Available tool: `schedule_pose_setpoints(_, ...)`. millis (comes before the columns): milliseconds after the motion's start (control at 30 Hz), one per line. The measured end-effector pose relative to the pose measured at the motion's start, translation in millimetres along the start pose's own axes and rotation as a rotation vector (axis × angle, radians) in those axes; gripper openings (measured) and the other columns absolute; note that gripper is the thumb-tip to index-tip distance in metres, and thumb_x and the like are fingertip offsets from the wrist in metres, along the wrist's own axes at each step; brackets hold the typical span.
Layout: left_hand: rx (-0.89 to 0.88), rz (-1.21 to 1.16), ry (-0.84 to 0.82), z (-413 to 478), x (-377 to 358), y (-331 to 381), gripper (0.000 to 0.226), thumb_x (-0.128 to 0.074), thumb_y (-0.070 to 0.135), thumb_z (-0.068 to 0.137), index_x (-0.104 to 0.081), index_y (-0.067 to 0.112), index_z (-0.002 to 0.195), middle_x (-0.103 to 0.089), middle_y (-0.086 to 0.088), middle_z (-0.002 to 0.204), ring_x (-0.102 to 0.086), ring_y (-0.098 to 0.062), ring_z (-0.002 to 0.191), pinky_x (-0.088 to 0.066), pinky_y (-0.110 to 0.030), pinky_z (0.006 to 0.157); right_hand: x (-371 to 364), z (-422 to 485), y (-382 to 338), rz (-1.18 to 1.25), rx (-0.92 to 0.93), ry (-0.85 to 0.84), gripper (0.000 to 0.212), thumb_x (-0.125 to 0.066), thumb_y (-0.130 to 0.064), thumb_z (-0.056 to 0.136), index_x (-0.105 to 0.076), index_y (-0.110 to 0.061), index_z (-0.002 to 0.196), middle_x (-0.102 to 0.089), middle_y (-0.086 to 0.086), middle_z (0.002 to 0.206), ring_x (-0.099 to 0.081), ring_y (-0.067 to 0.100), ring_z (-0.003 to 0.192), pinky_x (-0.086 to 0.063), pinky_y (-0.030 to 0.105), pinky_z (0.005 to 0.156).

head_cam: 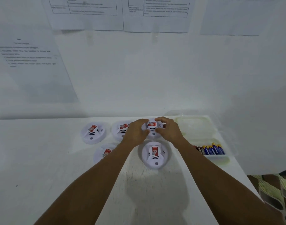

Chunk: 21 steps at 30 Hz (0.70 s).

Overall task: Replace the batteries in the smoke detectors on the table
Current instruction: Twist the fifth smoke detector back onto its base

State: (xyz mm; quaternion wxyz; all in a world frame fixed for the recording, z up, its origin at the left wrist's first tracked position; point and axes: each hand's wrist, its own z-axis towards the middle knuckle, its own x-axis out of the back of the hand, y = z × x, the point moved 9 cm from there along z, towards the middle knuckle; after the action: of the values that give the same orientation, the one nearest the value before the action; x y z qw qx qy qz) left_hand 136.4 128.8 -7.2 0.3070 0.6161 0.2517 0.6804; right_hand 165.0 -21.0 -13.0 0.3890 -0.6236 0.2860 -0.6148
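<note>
Several round white smoke detectors with red labels lie on the white table [41, 159]. Both hands grip the back right smoke detector [152, 127]: my left hand [136, 131] curls round its left side, my right hand [168, 129] round its right side. Another detector [155, 155] sits just in front of it. Two more lie at the back left [93, 132] and back middle [121, 127], the latter partly hidden by my left hand. A fifth detector [105, 153] is half covered by my left forearm.
A clear plastic container [218, 157] at the right holds several blue and dark batteries [210, 149]; its open lid [194, 125] lies behind. The table's right edge runs near it. Papers hang on the white wall behind.
</note>
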Motion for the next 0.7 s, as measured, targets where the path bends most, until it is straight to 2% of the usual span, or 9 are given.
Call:
schedule_pose_setpoints(67,0.025,0.032,-0.012,3,-7,-2,0.045,-0.062,0.013,0.091,-0.052,0.01,0.135,-0.055,-0.007,0.139,-0.051,-0.024,0.126,-0.034,-0.028,0.106,-3,2,8,-0.012,-0.018,-0.001,0.034,-0.072,-0.003,0.081,-0.068,-0.013,0.114,-0.069,0.005,0.114,-0.066,0.023,0.101,-0.053,0.037,0.094)
schedule_pose_setpoints(133,0.052,0.03,-0.006,5,-12,-6,0.045,-0.06,0.012,0.093,-0.049,0.011,0.137,-0.053,-0.007,0.141,-0.05,-0.023,0.127,-0.034,-0.027,0.106,-5,2,13,-0.021,-0.019,0.006,0.033,-0.071,-0.007,0.084,-0.066,-0.013,0.116,-0.07,0.005,0.114,-0.066,0.023,0.102,-0.053,0.037,0.094)
schedule_pose_setpoints(300,0.05,0.009,0.024,4,-10,-5,0.04,-0.057,0.009,0.094,-0.052,0.008,0.134,-0.055,-0.009,0.137,-0.051,-0.023,0.124,-0.032,-0.022,0.102,-6,4,8,-0.101,0.011,0.003,0.034,-0.07,-0.011,0.086,-0.065,-0.014,0.119,-0.069,0.004,0.116,-0.065,0.02,0.101,-0.048,0.023,0.089)
schedule_pose_setpoints(433,0.042,-0.062,0.005,-3,-2,-3,0.044,-0.062,0.013,0.092,-0.052,0.01,0.135,-0.051,-0.008,0.142,-0.047,-0.023,0.13,-0.033,-0.032,0.113,-2,0,5,-0.134,-0.011,0.009,0.036,-0.07,-0.013,0.087,-0.064,-0.014,0.122,-0.067,0.004,0.122,-0.065,0.023,0.107,-0.046,0.023,0.091)
schedule_pose_setpoints(533,-0.004,-0.134,0.025,-11,7,-1,0.039,-0.065,0.016,0.091,-0.056,0.013,0.129,-0.057,-0.007,0.134,-0.053,-0.023,0.123,-0.039,-0.033,0.108,9,-13,-13,-0.101,0.03,0.063,0.031,-0.067,-0.014,0.09,-0.065,-0.015,0.121,-0.064,0.001,0.126,-0.061,0.021,0.111,-0.045,0.025,0.093)
schedule_pose_setpoints(600,-0.051,-0.188,0.041,-19,13,5,0.035,-0.066,0.017,0.09,-0.059,0.015,0.124,-0.06,-0.003,0.126,-0.057,-0.019,0.115,-0.043,-0.03,0.102,25,-27,-30,-0.053,0.091,0.129,0.026,-0.065,-0.015,0.091,-0.067,-0.019,0.117,-0.066,-0.004,0.121,-0.062,0.014,0.107,-0.046,0.021,0.088)
schedule_pose_setpoints(700,-0.164,-0.256,0.04,-34,17,26,0.031,-0.067,0.015,0.089,-0.061,0.019,0.119,-0.06,0.008,0.116,-0.059,-0.01,0.107,-0.047,-0.019,0.092,60,-57,-49,-0.032,0.195,0.239,0.018,-0.066,-0.013,0.09,-0.071,-0.021,0.105,-0.071,-0.011,0.101,-0.064,-0.002,0.09,-0.044,0.008,0.074)
